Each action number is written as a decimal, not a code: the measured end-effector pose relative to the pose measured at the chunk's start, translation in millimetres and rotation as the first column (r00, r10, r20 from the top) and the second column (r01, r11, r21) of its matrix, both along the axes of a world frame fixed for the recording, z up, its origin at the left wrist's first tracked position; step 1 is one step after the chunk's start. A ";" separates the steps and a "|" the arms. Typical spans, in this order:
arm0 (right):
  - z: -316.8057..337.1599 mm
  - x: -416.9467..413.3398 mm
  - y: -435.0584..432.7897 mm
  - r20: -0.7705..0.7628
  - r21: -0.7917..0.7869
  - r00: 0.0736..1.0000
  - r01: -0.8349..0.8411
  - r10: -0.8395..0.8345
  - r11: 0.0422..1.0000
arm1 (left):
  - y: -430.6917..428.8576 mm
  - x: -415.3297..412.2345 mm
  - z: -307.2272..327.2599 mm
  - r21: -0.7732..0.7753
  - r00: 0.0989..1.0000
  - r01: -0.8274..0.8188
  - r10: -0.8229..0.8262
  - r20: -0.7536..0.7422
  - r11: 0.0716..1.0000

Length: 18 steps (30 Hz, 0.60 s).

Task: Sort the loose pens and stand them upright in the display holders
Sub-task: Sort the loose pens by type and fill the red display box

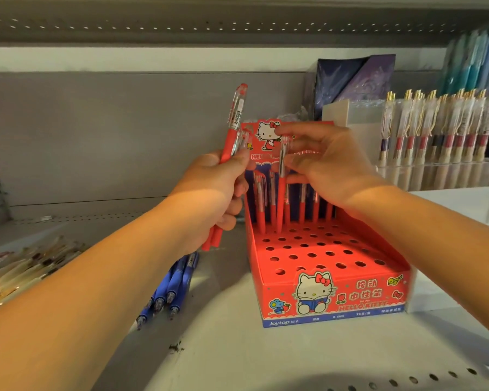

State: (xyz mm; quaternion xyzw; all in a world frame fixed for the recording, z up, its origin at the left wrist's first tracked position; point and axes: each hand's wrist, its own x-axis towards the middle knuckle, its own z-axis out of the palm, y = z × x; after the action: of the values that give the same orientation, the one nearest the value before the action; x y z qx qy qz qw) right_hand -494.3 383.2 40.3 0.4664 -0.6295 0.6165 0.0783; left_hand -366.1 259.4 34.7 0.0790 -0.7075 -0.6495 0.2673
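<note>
A red cartoon-cat display box (333,294) with a grid of holes stands on the shelf. Several red pens (261,204) stand upright in its back row. My left hand (212,193) grips a small bunch of red pens (233,128) to the left of the box, their clear caps pointing up. My right hand (319,162) pinches one red pen (280,190) by its upper part, its lower end down at the holes near the back rows. Several loose blue pens (171,289) lie on the shelf below my left wrist.
A pile of gold-and-clear pens (20,266) lies at the far left. A clear acrylic holder with gold-topped pens (435,128) stands at the back right, with dark packets (353,80) behind the red box. The shelf's perforated front edge (407,382) runs along the bottom.
</note>
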 end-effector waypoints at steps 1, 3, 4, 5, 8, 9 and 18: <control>-0.2 -1.6 0.2 -0.002 0.007 1.000 0.001 -0.001 1.000 | 0.0 -0.3 0.1 0.011 1.000 0.013 -0.013 0.000 1.000; -0.3 -4.4 0.9 0.004 0.009 1.000 -0.008 0.008 1.000 | 0.5 -0.6 0.1 0.032 0.999 0.044 -0.044 -0.006 0.999; -0.5 -5.3 1.2 0.020 0.004 1.000 -0.019 0.018 1.000 | 0.8 -0.6 0.2 0.038 0.998 0.057 -0.056 -0.011 0.998; -0.8 -6.3 1.3 0.038 -0.003 0.999 -0.024 0.024 1.000 | 1.1 -0.5 0.4 0.043 0.998 0.068 -0.068 -0.017 0.997; -3.3 -9.2 -0.3 0.050 0.003 0.999 0.020 -0.020 1.000 | 1.6 0.3 0.4 0.057 0.996 0.086 -0.085 -0.030 0.995; -4.6 -10.2 -1.1 0.046 0.014 0.998 0.037 -0.037 0.999 | 1.6 0.5 0.3 0.058 0.996 0.087 -0.086 -0.032 0.994; -5.6 -4.2 -0.7 -0.196 0.194 0.980 0.075 -0.036 0.978 | 2.0 -0.1 -1.8 -0.004 0.994 0.103 -0.103 -0.041 0.995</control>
State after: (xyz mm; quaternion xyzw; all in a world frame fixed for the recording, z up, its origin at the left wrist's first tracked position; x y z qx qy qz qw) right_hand -498.5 382.5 34.7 0.5111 -0.6908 0.4998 0.1083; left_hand -366.3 261.5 32.9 0.0288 -0.7055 -0.6633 0.2482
